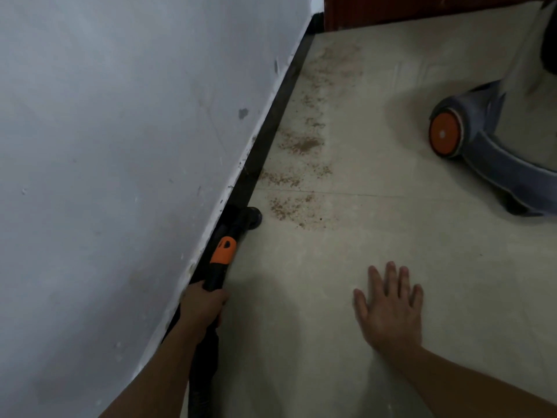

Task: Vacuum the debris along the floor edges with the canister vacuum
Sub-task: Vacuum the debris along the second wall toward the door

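Two grips | left grip point(202, 306) clamped on wand point(223, 253) | right grip point(390, 310) fingers apart | debris point(301, 144) by wall point(120, 146)

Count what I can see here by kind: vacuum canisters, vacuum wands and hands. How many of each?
Canister vacuum: 1
Wand: 1
Hands: 2, the left hand gripping the wand, the right hand spread open
Total: 4
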### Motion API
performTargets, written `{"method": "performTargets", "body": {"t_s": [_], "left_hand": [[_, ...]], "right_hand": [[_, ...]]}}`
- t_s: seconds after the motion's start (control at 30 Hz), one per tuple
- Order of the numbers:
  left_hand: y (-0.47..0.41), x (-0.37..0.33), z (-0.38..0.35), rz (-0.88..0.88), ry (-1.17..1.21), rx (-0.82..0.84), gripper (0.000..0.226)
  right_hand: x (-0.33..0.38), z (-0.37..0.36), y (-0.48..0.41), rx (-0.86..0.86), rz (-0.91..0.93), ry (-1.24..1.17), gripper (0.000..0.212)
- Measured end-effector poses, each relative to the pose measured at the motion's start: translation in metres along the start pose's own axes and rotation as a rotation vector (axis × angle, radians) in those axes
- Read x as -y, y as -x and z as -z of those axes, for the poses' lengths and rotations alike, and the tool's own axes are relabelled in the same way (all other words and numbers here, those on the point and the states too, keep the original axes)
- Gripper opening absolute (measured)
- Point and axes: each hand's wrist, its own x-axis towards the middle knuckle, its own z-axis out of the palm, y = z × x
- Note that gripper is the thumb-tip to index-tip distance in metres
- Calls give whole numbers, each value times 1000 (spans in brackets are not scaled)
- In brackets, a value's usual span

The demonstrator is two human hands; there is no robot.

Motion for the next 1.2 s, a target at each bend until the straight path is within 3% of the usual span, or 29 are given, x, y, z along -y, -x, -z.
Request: {"method": "performTargets", "body": {"t_s": [0.13, 0.33, 0.5, 0.67, 0.83, 1.0, 1.2], "left_hand": [[4, -18, -24, -34, -35, 214, 13], [-15, -20, -22, -50, 5, 34, 12], [-19, -41, -31, -61, -78, 238, 13], [-35, -48, -37, -111, -86, 33, 12], [-40, -68, -50, -97, -99, 272, 14], [-45, -74, -58, -139, -100, 165, 19], [-18, -49, -25, -82, -190, 320, 13]], "right_hand": [[3, 2, 2, -5, -12, -1, 75], [2, 3, 1, -30, -4, 5, 72], [2, 1, 1, -54, -8, -17, 71], [2, 0, 0, -91, 8, -26, 69], [2, 0, 1, -94, 18, -28, 70], [3, 3, -2, -42, 12, -32, 74], [0, 3, -1, 16, 8, -37, 74]]}}
